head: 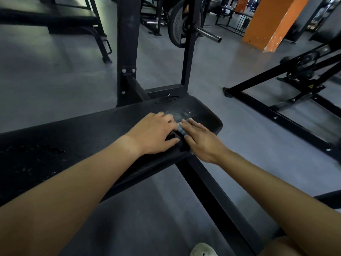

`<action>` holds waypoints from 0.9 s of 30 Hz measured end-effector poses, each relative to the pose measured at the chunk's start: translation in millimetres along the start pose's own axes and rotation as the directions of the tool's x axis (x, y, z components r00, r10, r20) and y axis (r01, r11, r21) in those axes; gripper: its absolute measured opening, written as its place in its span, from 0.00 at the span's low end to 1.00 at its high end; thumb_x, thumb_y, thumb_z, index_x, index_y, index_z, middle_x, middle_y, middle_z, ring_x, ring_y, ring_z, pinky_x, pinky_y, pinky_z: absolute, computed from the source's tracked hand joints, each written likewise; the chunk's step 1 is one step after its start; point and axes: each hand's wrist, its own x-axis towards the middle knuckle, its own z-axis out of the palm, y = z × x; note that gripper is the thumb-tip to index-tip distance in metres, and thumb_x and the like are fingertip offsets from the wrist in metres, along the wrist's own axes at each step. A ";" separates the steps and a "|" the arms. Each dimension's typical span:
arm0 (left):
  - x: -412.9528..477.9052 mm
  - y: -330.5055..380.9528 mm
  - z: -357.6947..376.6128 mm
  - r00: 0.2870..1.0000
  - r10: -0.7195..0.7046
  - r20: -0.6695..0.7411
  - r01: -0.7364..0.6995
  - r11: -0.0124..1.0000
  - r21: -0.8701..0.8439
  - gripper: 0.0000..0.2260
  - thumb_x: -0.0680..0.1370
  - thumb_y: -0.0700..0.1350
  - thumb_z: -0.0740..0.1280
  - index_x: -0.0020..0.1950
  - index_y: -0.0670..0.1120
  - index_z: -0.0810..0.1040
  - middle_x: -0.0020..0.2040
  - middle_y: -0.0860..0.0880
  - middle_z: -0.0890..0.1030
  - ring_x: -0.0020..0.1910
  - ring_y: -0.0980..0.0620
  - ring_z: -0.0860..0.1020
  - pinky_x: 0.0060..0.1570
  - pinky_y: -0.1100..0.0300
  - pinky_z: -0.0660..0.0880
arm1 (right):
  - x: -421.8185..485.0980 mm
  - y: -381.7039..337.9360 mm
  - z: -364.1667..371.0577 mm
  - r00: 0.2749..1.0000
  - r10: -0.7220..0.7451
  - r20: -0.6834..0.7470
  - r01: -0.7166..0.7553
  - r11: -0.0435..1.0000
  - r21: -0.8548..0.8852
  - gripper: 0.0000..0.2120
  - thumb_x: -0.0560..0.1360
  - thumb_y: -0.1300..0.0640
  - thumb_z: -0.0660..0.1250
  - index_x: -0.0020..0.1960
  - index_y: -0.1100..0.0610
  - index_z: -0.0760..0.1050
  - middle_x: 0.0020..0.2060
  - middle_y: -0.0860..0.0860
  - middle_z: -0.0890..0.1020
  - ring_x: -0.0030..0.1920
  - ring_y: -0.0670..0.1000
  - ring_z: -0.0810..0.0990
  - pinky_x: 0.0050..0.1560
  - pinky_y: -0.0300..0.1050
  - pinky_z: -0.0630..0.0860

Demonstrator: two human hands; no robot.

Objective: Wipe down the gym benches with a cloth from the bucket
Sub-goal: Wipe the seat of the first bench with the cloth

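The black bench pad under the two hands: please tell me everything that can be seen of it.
The bench pad is long, black and smooth, like vinyl, with rounded corners. It lies flat on a black metal frame, with one end close to the rack upright. Wet smears shine near that end, and droplets speckle the part at the left. The left hand and the right hand press a blue-grey cloth onto it near that end.

Grey floor (55, 74), orange pillar (273, 21), weight plate (175, 26), black machine frame (262, 108)
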 end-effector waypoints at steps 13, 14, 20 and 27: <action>7.1 -28.3 5.3 0.952 -0.301 0.057 0.295 0.951 0.089 0.18 0.86 0.51 0.53 0.56 0.45 0.80 0.55 0.48 0.78 0.53 0.47 0.76 0.57 0.49 0.73 | 69.0 10.1 5.5 0.967 0.219 -0.133 -0.223 0.975 -0.012 0.21 0.82 0.52 0.52 0.74 0.55 0.64 0.74 0.56 0.67 0.75 0.59 0.65 0.77 0.56 0.58; 7.9 -31.1 6.5 0.955 -0.292 0.053 0.286 0.953 0.095 0.18 0.86 0.50 0.53 0.55 0.45 0.81 0.54 0.48 0.78 0.52 0.48 0.76 0.56 0.50 0.74 | 66.5 3.1 6.5 0.981 0.159 -0.113 -0.159 0.987 0.007 0.22 0.83 0.51 0.51 0.76 0.54 0.62 0.76 0.54 0.66 0.77 0.58 0.62 0.78 0.54 0.56; 12.1 -38.8 14.5 0.959 -0.281 0.023 0.278 0.956 0.096 0.16 0.84 0.49 0.55 0.52 0.47 0.83 0.50 0.50 0.78 0.48 0.49 0.76 0.52 0.49 0.76 | 64.7 18.2 1.6 1.000 0.002 -0.023 -0.001 0.999 0.049 0.25 0.84 0.53 0.52 0.80 0.49 0.61 0.79 0.45 0.62 0.79 0.47 0.58 0.79 0.45 0.52; 6.6 -42.7 20.5 0.963 -0.270 0.021 0.269 0.961 0.062 0.16 0.85 0.50 0.55 0.59 0.47 0.81 0.54 0.51 0.78 0.51 0.50 0.75 0.53 0.50 0.77 | 85.9 43.4 -5.0 0.944 0.310 -0.111 -0.314 0.949 -0.019 0.24 0.81 0.52 0.50 0.76 0.55 0.65 0.76 0.57 0.66 0.76 0.58 0.64 0.76 0.56 0.59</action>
